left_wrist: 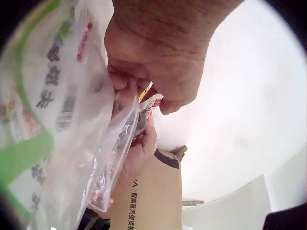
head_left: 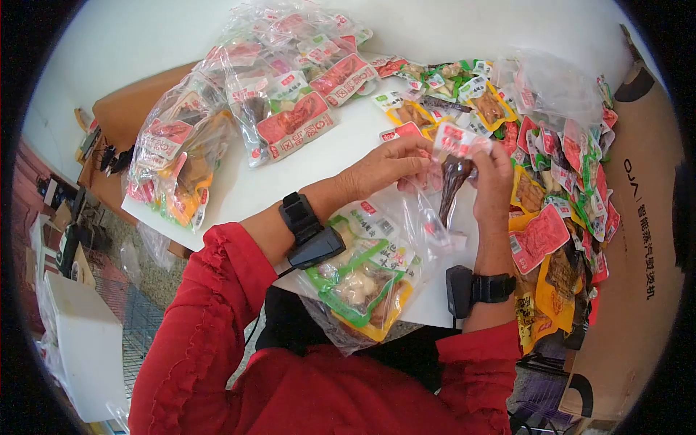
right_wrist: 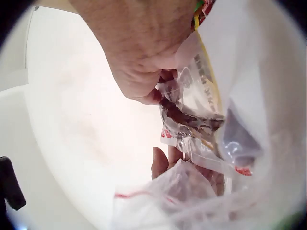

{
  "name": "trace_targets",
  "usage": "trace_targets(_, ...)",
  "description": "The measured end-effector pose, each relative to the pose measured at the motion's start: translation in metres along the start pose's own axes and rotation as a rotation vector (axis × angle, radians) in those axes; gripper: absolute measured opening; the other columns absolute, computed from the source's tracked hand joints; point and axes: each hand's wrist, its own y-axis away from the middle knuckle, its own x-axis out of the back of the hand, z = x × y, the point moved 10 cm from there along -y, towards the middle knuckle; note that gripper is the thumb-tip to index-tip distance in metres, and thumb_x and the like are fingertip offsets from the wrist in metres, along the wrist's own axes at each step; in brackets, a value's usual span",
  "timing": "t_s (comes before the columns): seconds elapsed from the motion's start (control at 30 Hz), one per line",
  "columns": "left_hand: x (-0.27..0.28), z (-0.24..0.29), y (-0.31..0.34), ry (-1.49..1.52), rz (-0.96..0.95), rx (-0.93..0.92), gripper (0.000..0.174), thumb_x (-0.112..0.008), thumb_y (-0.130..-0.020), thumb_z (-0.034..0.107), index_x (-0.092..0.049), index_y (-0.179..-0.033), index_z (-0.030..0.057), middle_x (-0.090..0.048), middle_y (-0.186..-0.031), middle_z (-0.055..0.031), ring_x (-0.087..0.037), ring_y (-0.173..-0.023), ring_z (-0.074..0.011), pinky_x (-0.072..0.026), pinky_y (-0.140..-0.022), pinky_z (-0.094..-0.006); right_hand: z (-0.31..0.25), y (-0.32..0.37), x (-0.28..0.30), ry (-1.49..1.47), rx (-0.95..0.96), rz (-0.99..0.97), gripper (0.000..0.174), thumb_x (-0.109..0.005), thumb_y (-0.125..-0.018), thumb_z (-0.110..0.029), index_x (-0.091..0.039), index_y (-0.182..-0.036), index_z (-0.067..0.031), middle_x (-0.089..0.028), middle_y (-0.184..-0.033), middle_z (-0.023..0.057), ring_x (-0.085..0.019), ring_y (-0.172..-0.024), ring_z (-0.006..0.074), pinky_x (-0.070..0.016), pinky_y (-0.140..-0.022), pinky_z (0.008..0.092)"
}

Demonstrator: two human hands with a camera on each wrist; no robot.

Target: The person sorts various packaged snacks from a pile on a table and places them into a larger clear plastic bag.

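Observation:
My right hand [head_left: 491, 174] pinches the upper end of a clear sealed packet of dark meat [head_left: 455, 181] with a white and red label. The packet hangs upright just beside my left hand [head_left: 391, 165]. My left fingers grip the mouth of a clear plastic bag [head_left: 417, 217]. Green-edged and yellow-edged food packets [head_left: 359, 279] fill the lower part of this bag, at the table's front edge. In the right wrist view the dark meat packet [right_wrist: 192, 120] lies between both hands, over the bag's mouth. The left wrist view has the bag's film [left_wrist: 112, 158] covering part of the right hand.
Filled clear bags [head_left: 290, 109] stand at the back left of the white table [head_left: 290, 170], with another filled bag [head_left: 181, 159] left of them. Loose packets [head_left: 558, 181] heap along the right side, against a cardboard box [head_left: 638, 217]. A crumpled clear bag [head_left: 558, 87] tops the heap.

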Motion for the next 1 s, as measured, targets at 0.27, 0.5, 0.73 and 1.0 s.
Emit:
trace_targets(0.27,-0.007,0.037,0.006,-0.408,-0.125,-0.197,0.028,-0.058,-0.080,0.013,-0.051,-0.107,0.0079,-0.055,-0.089,0.0019,-0.052,-0.076,-0.0094,-0.0421,-0.062,-0.0240,-0.031,-0.004,0.064,-0.066,0.240,0.398,0.010,-0.052,-0.079,-0.010,-0.050,-0.085,-0.0031,-0.052,-0.071,0.0010,-0.045,-0.052,0.0066,-0.0352,-0.038,0.0188)
trace_targets(0.5,-0.035,0.077,0.019,-0.990,-0.142,-0.365,0.010,-0.058,-0.079,0.011,-0.057,-0.083,0.0019,-0.055,-0.075,-0.0069,-0.054,-0.072,-0.0194,-0.0424,-0.065,-0.0283,-0.017,-0.007,0.050,-0.076,0.189,0.316,0.018,-0.053,-0.076,-0.007,-0.047,-0.093,-0.0015,-0.054,-0.076,0.0049,-0.048,-0.053,0.0079,-0.0407,-0.040,0.0202)
trace_targets(0.73,-0.054,0.106,0.013,-1.152,-0.129,-0.362,0.022,-0.054,-0.083,0.021,-0.053,-0.078,0.0005,-0.052,-0.070,-0.0085,-0.050,-0.063,-0.0211,-0.0395,-0.058,-0.0300,-0.023,-0.004,0.032,-0.172,0.135,0.172,0.025,-0.052,-0.077,-0.008,-0.044,-0.099,-0.0008,-0.056,-0.082,0.0096,-0.053,-0.054,0.0100,-0.0438,-0.041,0.0209)
trace_targets(1.0,-0.052,0.103,0.000,-1.292,-0.025,-0.256,0.026,-0.054,-0.078,0.032,-0.057,-0.076,0.0062,-0.056,-0.071,-0.0107,-0.054,-0.067,-0.0295,-0.0416,-0.058,-0.0385,-0.005,0.004,-0.011,-0.161,-0.084,-0.063,0.024,-0.050,-0.076,-0.008,-0.045,-0.099,-0.0024,-0.056,-0.079,0.0087,-0.056,-0.057,0.0145,-0.0462,-0.044,0.0243)
